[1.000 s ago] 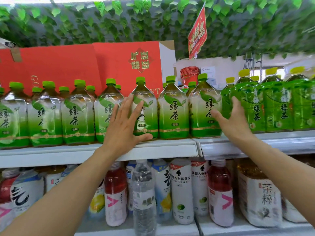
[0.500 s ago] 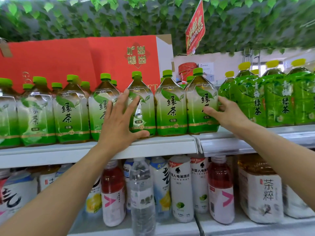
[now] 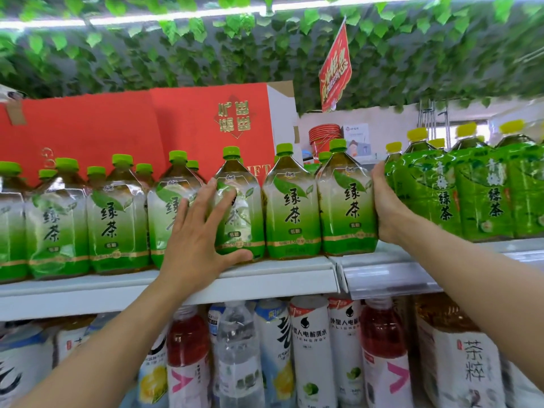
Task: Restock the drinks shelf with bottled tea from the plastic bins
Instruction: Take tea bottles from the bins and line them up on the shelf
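A shop aisle under a ceiling of artificial ivy [image 3: 206, 54] holds a white drinks shelf [image 3: 265, 278] whose front edge is lined with a row of large green-tea bottles [image 3: 117, 219], labels facing out and bodies shoulder to shoulder. The left hand [image 3: 203, 231] lies flat on the fronts of two bottles in the middle of the row, its fingers [image 3: 176, 213] straight and spread, thumb down at the shelf lip; this looks like a push to seat the bottles back and square them. The right hand [image 3: 385, 207] presses its palm against the side of the end bottle [image 3: 347, 207], fingers reaching behind it and out of view, seemingly to close the row leftward and keep it off the darker green bottles [image 3: 441, 195] just beside it. No plastic bins show in view, so this reads as tidying stock already placed. Behind the row stand red gift boxes [image 3: 117, 128], which limit how far back bottles can go. A red hanging sign [image 3: 335, 72] dangles above, and the lower shelf carries mixed drinks [image 3: 309, 354].
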The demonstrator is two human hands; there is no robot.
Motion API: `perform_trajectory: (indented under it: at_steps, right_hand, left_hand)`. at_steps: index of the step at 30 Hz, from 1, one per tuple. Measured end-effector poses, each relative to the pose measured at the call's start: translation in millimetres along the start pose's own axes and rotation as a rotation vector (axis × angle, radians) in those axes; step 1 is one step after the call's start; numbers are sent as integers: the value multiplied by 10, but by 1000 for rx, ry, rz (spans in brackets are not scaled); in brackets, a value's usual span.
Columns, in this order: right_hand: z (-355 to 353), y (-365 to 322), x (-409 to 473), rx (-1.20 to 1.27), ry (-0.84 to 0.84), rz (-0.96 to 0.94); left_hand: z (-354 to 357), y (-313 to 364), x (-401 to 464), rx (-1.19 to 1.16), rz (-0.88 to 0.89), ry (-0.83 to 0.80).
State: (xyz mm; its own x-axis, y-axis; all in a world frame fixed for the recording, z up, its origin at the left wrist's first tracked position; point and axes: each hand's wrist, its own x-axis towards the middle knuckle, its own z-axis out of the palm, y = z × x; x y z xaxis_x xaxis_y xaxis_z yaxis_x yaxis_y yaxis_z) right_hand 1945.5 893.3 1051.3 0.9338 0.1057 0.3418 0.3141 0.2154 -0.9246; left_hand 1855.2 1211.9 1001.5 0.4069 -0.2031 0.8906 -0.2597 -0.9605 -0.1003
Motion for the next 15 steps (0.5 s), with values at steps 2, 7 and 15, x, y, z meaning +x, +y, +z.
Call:
perform_trajectory:
  at_steps: [2, 7, 15]
  right_hand:
    - [-2, -4, 22, -12, -10, -15]
    - [-18, 4, 20, -48, -32, -18]
    - [-11, 79, -251, -460, -3, -220]
  left_hand:
    - [7, -11, 14, -2, 2, 12]
    - [7, -22, 29, 0, -16, -21]
    - [-15, 10, 18, 22, -22, -29]
